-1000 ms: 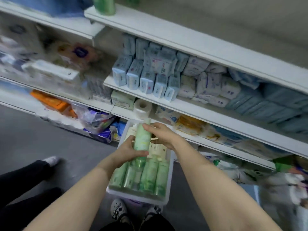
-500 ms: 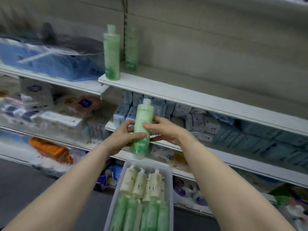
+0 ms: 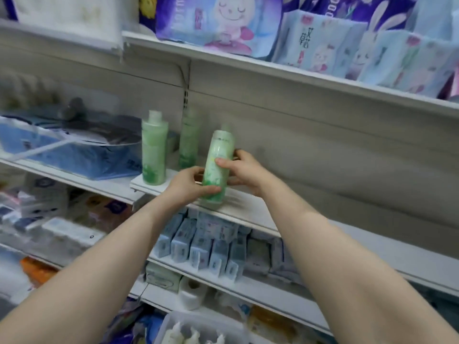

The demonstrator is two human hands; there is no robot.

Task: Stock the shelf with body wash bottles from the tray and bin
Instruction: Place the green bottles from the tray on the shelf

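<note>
A pale green body wash bottle (image 3: 217, 167) stands nearly upright at the front of the white shelf (image 3: 250, 212), its base at the shelf board. My left hand (image 3: 187, 186) grips its lower part from the left, and my right hand (image 3: 242, 171) holds its middle from the right, thumb across the label. Two more green bottles stand on the same shelf to the left: one at the front (image 3: 154, 151) and one farther back (image 3: 188, 140). The clear bin (image 3: 173, 321) with cream-capped bottles shows at the bottom edge.
Blue tissue packs (image 3: 201, 247) fill the shelf below. A blue plastic-wrapped bundle (image 3: 74, 150) lies on the shelf section to the left. Printed purple and blue packs (image 3: 310, 33) crowd the top shelf. The shelf to the right of the bottles is bare.
Both hands have lifted the green bottle from above the bin up to the shelf beside the two standing bottles. The view has tilted upward, so the bin has dropped to the bottom edge.
</note>
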